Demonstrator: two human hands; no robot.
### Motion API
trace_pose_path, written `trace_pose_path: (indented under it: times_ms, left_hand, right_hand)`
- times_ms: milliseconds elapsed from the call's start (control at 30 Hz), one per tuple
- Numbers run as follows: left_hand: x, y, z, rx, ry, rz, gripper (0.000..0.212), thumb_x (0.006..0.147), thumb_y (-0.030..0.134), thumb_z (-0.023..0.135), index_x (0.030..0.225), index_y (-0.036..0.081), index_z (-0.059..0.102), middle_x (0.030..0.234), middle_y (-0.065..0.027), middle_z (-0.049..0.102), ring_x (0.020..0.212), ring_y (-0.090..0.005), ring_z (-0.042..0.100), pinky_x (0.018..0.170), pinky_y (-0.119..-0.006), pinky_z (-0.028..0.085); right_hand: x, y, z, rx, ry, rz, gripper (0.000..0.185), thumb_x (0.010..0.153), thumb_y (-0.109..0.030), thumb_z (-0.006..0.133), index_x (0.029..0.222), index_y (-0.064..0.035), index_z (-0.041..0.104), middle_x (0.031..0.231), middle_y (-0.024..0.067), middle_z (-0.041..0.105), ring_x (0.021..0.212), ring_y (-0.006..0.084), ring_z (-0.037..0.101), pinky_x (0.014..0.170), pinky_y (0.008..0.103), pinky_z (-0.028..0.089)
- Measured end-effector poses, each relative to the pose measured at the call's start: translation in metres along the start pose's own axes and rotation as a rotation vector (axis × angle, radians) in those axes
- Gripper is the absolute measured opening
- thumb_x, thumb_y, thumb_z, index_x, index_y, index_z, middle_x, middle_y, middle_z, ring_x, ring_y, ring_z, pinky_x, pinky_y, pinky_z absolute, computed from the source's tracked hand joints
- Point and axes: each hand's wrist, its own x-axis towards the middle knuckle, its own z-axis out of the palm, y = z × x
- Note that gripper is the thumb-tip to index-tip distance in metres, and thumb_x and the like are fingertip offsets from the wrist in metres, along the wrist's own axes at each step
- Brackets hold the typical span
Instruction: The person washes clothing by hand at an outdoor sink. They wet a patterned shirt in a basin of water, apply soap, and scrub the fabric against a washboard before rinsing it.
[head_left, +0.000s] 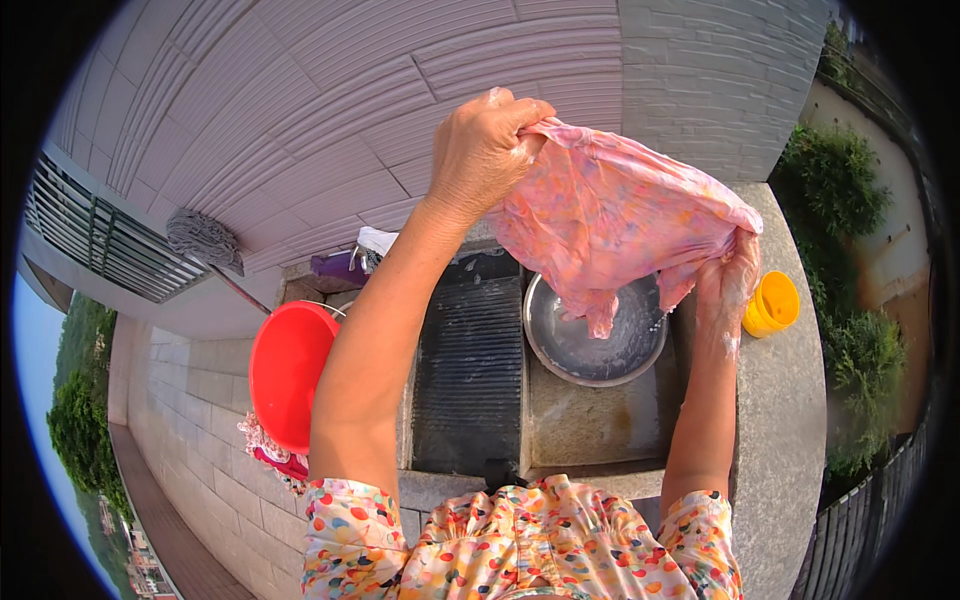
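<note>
A wet pink patterned garment is stretched between my two hands above a stone laundry sink. My left hand grips its upper left corner, with suds on the knuckles. At the right end, my right hand holds the cloth, which drapes over the fingers; wet foam shows on the wrist. Under the garment, a round metal basin with cloudy water stands in the right compartment. The garment's lower ends hang over this basin, and drops fall near the right one. Left of the basin lies a dark ribbed washboard slab.
A red plastic basin stands to the left, above some bunched cloth. A yellow plastic cup rests on the stone ledge at right. Behind the sink rises a tiled wall; a string mop leans against it.
</note>
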Motion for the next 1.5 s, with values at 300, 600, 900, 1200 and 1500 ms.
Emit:
trace_pose_path:
  times_ms: [300, 600, 900, 1200, 1500]
  left_hand:
    - [-0.077, -0.095, 0.02, 0.096, -0.137, -0.162, 0.02, 0.066, 0.001, 0.065, 0.085, 0.009, 0.067, 0.067, -0.0085, 0.051, 0.066, -0.0249, 0.053, 0.06, -0.035, 0.043]
    - [-0.277, -0.149, 0.024, 0.556, -1.349, -0.672, 0.034, 0.081, 0.013, 0.054, 0.113, 0.019, 0.061, 0.118, -0.0158, 0.053, 0.117, -0.0329, 0.046, 0.091, -0.04, 0.043]
    - [-0.294, -0.165, 0.092, 0.331, -1.046, -0.895, 0.047, 0.08, 0.027, 0.059, 0.125, 0.018, 0.048, 0.132, -0.0148, 0.042, 0.119, -0.0366, 0.041, 0.093, -0.049, 0.039]
    - [-0.335, -0.167, 0.17, 0.281, -0.721, -0.616, 0.046, 0.068, 0.04, 0.071, 0.104, 0.016, 0.055, 0.111, -0.0071, 0.051, 0.104, -0.0293, 0.046, 0.083, -0.049, 0.04]
    - [-0.389, -0.05, 0.042, -0.068, -0.595, -0.229, 0.02, 0.069, 0.028, 0.065, 0.067, 0.009, 0.059, 0.087, -0.0094, 0.054, 0.089, -0.0256, 0.054, 0.065, -0.04, 0.045]
  right_hand:
    - [-0.076, 0.05, -0.03, -0.176, -0.158, 0.304, 0.043, 0.08, -0.025, 0.064, 0.112, 0.0, 0.05, 0.108, 0.0106, 0.059, 0.1, 0.0246, 0.058, 0.083, 0.0382, 0.049]
    - [-0.271, 0.174, -0.065, -0.774, -1.463, 0.786, 0.013, 0.08, -0.004, 0.059, 0.092, 0.0, 0.057, 0.095, 0.0103, 0.055, 0.091, 0.0231, 0.054, 0.081, 0.0321, 0.043]
    - [-0.278, 0.203, -0.085, -1.652, -0.841, 0.104, 0.053, 0.065, -0.02, 0.07, 0.105, 0.0088, 0.052, 0.113, 0.0235, 0.052, 0.102, 0.0386, 0.051, 0.087, 0.0473, 0.042]
    - [-0.292, 0.208, -0.082, -2.029, -0.957, 0.526, 0.102, 0.059, -0.055, 0.069, 0.128, 0.0126, 0.035, 0.14, 0.0287, 0.024, 0.131, 0.0435, 0.02, 0.106, 0.0544, 0.015]
    - [-0.31, 0.22, -0.116, -1.477, -1.041, 0.986, 0.05, 0.074, -0.043, 0.058, 0.108, -0.0052, 0.058, 0.118, 0.0167, 0.05, 0.112, 0.037, 0.044, 0.097, 0.054, 0.028]
